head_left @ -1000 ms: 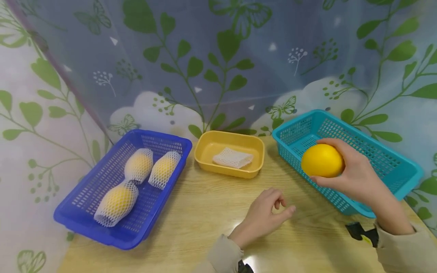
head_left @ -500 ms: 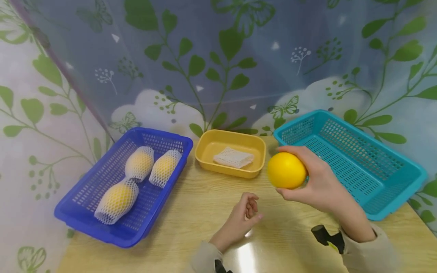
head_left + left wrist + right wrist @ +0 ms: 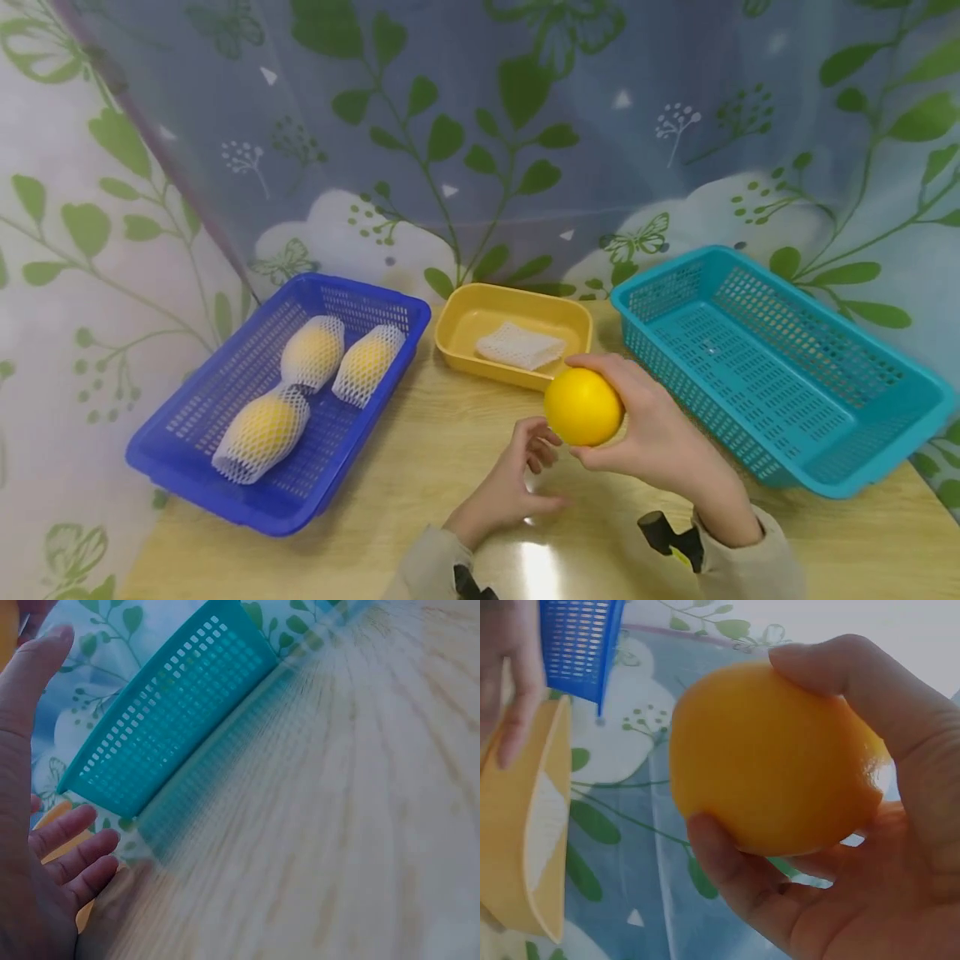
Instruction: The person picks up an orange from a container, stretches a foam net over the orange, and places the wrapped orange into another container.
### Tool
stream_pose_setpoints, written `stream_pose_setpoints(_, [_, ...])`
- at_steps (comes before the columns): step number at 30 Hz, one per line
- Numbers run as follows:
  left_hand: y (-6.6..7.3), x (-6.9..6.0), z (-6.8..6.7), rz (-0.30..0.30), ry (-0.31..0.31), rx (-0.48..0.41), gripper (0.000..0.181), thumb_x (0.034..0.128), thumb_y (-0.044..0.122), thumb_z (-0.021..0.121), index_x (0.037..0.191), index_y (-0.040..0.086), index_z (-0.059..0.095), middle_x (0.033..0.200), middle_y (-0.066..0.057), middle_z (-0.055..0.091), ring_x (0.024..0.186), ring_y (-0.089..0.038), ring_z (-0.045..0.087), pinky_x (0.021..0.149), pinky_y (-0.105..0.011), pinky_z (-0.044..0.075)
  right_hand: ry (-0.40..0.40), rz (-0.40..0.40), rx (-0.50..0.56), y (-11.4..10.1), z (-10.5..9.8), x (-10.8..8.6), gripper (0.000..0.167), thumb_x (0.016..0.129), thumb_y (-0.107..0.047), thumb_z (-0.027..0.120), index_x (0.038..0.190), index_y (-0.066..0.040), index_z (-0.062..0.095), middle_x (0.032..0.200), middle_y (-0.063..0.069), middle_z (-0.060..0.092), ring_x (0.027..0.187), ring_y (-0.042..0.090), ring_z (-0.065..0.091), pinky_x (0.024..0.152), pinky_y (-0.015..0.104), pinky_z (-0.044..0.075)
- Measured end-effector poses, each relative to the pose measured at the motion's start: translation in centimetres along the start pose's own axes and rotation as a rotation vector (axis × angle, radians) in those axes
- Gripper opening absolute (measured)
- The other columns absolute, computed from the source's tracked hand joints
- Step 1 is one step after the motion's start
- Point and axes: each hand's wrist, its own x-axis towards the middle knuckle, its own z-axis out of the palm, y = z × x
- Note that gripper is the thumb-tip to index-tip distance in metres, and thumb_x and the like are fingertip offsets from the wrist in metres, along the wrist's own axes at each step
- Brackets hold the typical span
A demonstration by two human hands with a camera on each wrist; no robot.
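My right hand (image 3: 652,425) grips a smooth, rounded yellow fruit (image 3: 583,407) above the table, thumb on one side and fingers on the other. The right wrist view shows the same fruit (image 3: 772,761) large, its exact kind unclear. Just left of it, my left hand (image 3: 513,479) holds nothing, its thumb spread from loosely bent fingers. In the left wrist view those fingers (image 3: 82,851) reach past the palm. A white foam net sleeve (image 3: 519,346) lies flat in the small yellow tray (image 3: 457,365) behind the hands.
To the left, a blue basket (image 3: 150,457) holds 3 yellow fruits in white foam nets (image 3: 262,435). A teal basket (image 3: 780,400) with nothing in it stands at the right. A patterned curtain (image 3: 480,167) hangs behind the wooden table (image 3: 390,500).
My right hand has carried the yellow fruit leftward and slightly down, away from the teal basket. My left hand has shifted left, and its fingers and thumb have spread apart.
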Motion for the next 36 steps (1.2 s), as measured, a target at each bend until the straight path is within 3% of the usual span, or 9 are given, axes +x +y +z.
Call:
stream_pose_setpoints(7, [0.0, -0.2, -0.1, 0.009, 0.024, -0.005, 0.106, 0.0729, 0.017, 0.089, 0.149, 0.031, 0.016, 0.136, 0.004, 0.046, 0.109, -0.020, 0.049, 0.085, -0.032, 0.045, -0.133, -0.031, 0.024, 1.3, 2.0, 0.4, 0.080, 0.059, -0.012, 0.089, 0.132, -0.016, 0.055, 0.127, 0.001, 0.060, 0.114, 0.024, 0.054, 0.087, 0.049, 0.050])
stream_pose_setpoints(14, [0.2, -0.5, 0.1, -0.016, 0.037, -0.105, 0.105, 0.0738, 0.017, 0.089, 0.149, 0.034, 0.018, 0.149, 0.006, 0.037, 0.134, -0.016, 0.040, 0.111, -0.041, 0.033, -0.256, -0.058, 0.060, 3.6, 3.9, 0.2, 0.076, 0.058, -0.016, 0.089, 0.128, -0.014, 0.058, 0.121, -0.004, 0.062, 0.104, 0.015, 0.057, 0.084, 0.041, 0.051])
stream_pose_setpoints(19, [0.2, -0.5, 0.2, -0.047, 0.054, -0.109, 0.100, 0.0743, 0.036, 0.088, 0.148, 0.036, 0.020, 0.147, 0.007, 0.039, 0.131, -0.016, 0.044, 0.112, -0.043, 0.031, -0.329, -0.054, 0.127, 5.4, 5.6, -0.6, 0.078, 0.062, -0.019, 0.089, 0.133, -0.018, 0.056, 0.125, -0.007, 0.060, 0.107, 0.014, 0.056, 0.088, 0.042, 0.049])
stream_pose_setpoints(23, [0.4, -0.5, 0.2, -0.105, 0.065, -0.086, 0.098, 0.0737, 0.041, 0.087, 0.146, 0.039, 0.021, 0.144, 0.009, 0.041, 0.128, -0.013, 0.046, 0.109, -0.043, 0.034, -0.331, -0.064, 0.161, 6.6, 6.6, -1.0, 0.080, 0.063, -0.024, 0.090, 0.135, -0.021, 0.055, 0.128, -0.009, 0.058, 0.110, 0.013, 0.056, 0.090, 0.044, 0.048])
stream_pose_setpoints(30, [0.6, -0.4, 0.2, -0.168, 0.115, -0.066, 0.089, 0.0789, 0.038, 0.084, 0.145, 0.037, 0.025, 0.141, 0.007, 0.044, 0.123, -0.013, 0.050, 0.104, -0.042, 0.039, -0.329, -0.049, 0.204, 8.4, 7.9, -1.4, 0.080, 0.069, -0.046, 0.089, 0.138, -0.027, 0.053, 0.134, -0.009, 0.054, 0.116, 0.015, 0.053, 0.092, 0.048, 0.047])
stream_pose_setpoints(36, [0.4, -0.3, 0.3, -0.205, 0.165, -0.108, 0.077, 0.0843, 0.036, 0.079, 0.143, 0.037, 0.029, 0.137, 0.005, 0.047, 0.116, -0.016, 0.054, 0.097, -0.041, 0.044, -0.300, -0.063, 0.293, 9.4, 9.1, -1.5, 0.080, 0.072, -0.040, 0.089, 0.140, -0.023, 0.052, 0.137, -0.004, 0.053, 0.117, 0.019, 0.052, 0.091, 0.046, 0.047])
